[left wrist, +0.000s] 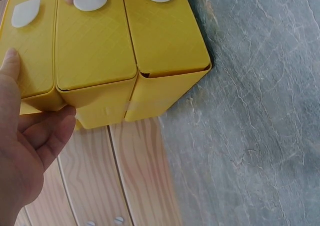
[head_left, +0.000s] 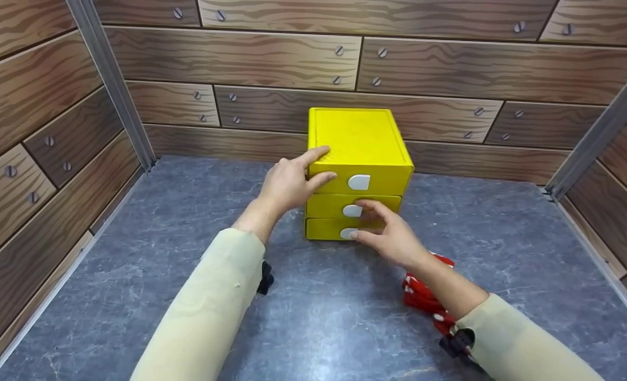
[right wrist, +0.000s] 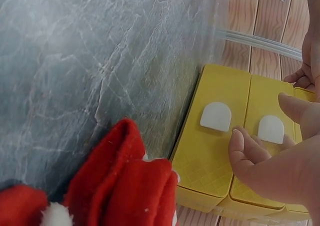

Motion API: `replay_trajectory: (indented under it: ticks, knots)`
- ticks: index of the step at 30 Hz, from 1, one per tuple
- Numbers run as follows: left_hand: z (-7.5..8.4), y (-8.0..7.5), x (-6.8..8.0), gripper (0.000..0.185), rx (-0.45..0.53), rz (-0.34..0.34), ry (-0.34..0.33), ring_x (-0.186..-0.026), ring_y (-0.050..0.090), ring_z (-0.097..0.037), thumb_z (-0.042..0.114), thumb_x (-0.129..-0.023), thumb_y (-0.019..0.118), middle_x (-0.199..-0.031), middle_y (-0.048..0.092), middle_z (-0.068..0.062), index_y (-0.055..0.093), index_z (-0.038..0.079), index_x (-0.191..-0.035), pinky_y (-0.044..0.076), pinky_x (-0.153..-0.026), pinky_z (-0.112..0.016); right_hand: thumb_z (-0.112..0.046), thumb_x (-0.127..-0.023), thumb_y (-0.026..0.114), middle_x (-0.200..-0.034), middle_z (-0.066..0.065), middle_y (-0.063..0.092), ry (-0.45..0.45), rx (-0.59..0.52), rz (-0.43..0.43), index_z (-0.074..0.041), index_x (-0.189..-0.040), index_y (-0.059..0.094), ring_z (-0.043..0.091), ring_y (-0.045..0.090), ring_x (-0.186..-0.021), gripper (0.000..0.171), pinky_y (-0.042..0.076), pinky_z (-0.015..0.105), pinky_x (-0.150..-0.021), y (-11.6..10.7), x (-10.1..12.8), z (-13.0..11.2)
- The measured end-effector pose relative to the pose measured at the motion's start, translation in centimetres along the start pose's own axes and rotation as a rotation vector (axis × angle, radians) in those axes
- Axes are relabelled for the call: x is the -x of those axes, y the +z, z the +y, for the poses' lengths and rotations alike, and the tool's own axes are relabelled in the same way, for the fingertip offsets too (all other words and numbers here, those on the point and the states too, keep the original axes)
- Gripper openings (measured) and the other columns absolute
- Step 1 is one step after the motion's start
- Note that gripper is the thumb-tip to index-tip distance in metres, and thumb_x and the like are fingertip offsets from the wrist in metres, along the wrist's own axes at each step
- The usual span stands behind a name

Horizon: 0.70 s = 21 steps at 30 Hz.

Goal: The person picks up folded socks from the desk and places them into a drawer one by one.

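Note:
A yellow three-drawer box [head_left: 359, 137] stands upright on the grey marbled table. Each drawer front has a white rounded tab, and all three drawers look closed. My left hand [head_left: 288, 182] holds the box's upper left corner, with a fingertip on the top and the thumb against the top drawer's front. More of its fingers curl against the side in the left wrist view. My right hand [head_left: 395, 235] is at the lower fronts, thumb and fingers spread apart around the middle tab [right wrist: 270, 129]. Whether it touches that tab I cannot tell.
Red cloth [right wrist: 120, 186] with white bits lies on the table below my right forearm, in front and right of the box. Wood-patterned walls [head_left: 271, 58] enclose the table at the back and both sides, with metal posts [head_left: 115, 84] at the corners.

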State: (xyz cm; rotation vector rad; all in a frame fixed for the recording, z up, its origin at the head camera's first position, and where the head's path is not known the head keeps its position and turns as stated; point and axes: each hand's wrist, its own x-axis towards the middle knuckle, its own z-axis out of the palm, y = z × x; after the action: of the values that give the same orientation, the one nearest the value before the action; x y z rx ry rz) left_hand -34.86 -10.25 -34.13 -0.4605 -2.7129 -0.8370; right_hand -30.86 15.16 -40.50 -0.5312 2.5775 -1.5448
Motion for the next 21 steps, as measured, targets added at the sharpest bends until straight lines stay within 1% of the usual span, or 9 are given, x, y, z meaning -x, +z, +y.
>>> replay_trajectory:
  ticks: [4, 9, 12, 15, 17, 19, 21]
  knots:
    - [0.0, -0.1, 0.0, 0.067, -0.008, 0.001, -0.004, -0.063, 0.051, -0.02, 0.058, -0.101, 0.064, -0.067, 0.054, -0.003, 0.049, 0.032, -0.161, 0.046, -0.068, -0.035, -0.019, -0.096, 0.082, -0.139, 0.017, 0.059, -0.021, -0.016, -0.009, -0.013, -0.152, 0.055, 0.039, 0.061, -0.128, 0.063, 0.053, 0.047, -0.102, 0.0, 0.1, 0.1]
    - [0.1, -0.1, -0.1, 0.067, -0.011, -0.001, -0.006, -0.066, 0.052, -0.021, 0.059, -0.101, 0.063, -0.068, 0.054, -0.003, 0.049, 0.033, -0.161, 0.047, -0.069, -0.035, -0.013, -0.096, 0.081, -0.142, 0.022, 0.059, -0.043, -0.065, -0.028, -0.012, -0.157, 0.05, 0.043, 0.062, -0.127, 0.069, 0.056, 0.043, -0.101, -0.2, 0.7, 0.2]
    - [0.2, -0.1, -0.1, 0.067, -0.008, -0.007, -0.007, -0.066, 0.051, -0.022, 0.06, -0.101, 0.063, -0.069, 0.054, -0.003, 0.048, 0.034, -0.161, 0.046, -0.069, -0.036, -0.01, -0.096, 0.08, -0.142, 0.023, 0.059, -0.045, -0.073, -0.03, -0.009, -0.154, 0.052, 0.045, 0.063, -0.126, 0.065, 0.056, 0.044, -0.1, -0.4, 1.1, 0.4]
    - [0.2, -0.1, -0.1, 0.067, -0.006, -0.006, -0.014, -0.066, 0.05, -0.022, 0.06, -0.101, 0.063, -0.069, 0.054, -0.004, 0.048, 0.035, -0.161, 0.045, -0.069, -0.036, -0.009, -0.097, 0.077, -0.138, 0.023, 0.063, -0.029, -0.018, -0.052, -0.003, -0.145, 0.058, 0.043, 0.062, -0.127, 0.052, 0.053, 0.049, -0.104, -0.5, 1.4, 0.7]
    - [0.1, -0.1, -0.2, 0.067, -0.006, -0.004, -0.018, -0.066, 0.049, -0.022, 0.06, -0.101, 0.063, -0.069, 0.054, -0.004, 0.048, 0.035, -0.161, 0.044, -0.07, -0.036, -0.01, -0.098, 0.075, -0.136, 0.022, 0.065, -0.002, 0.034, -0.077, -0.002, -0.141, 0.061, 0.042, 0.062, -0.128, 0.046, 0.051, 0.053, -0.106, -0.6, 1.4, 0.9]
    - [0.1, -0.1, -0.1, 0.067, -0.007, -0.002, -0.02, -0.066, 0.049, -0.022, 0.06, -0.101, 0.063, -0.069, 0.054, -0.004, 0.048, 0.035, -0.161, 0.044, -0.07, -0.036, -0.012, -0.098, 0.073, -0.135, 0.02, 0.066, 0.03, 0.084, -0.106, -0.003, -0.141, 0.062, 0.04, 0.061, -0.129, 0.045, 0.049, 0.055, -0.108, -0.7, 1.3, 1.2]
    - [0.1, 0.0, -0.1, 0.066, -0.006, -0.007, -0.021, -0.066, 0.049, -0.022, 0.06, -0.101, 0.063, -0.068, 0.054, -0.004, 0.048, 0.035, -0.161, 0.044, -0.07, -0.036, -0.013, -0.098, 0.073, -0.137, 0.019, 0.066, 0.059, 0.107, -0.125, -0.004, -0.145, 0.061, 0.039, 0.06, -0.13, 0.048, 0.049, 0.054, -0.107, -0.7, 1.0, 1.5]
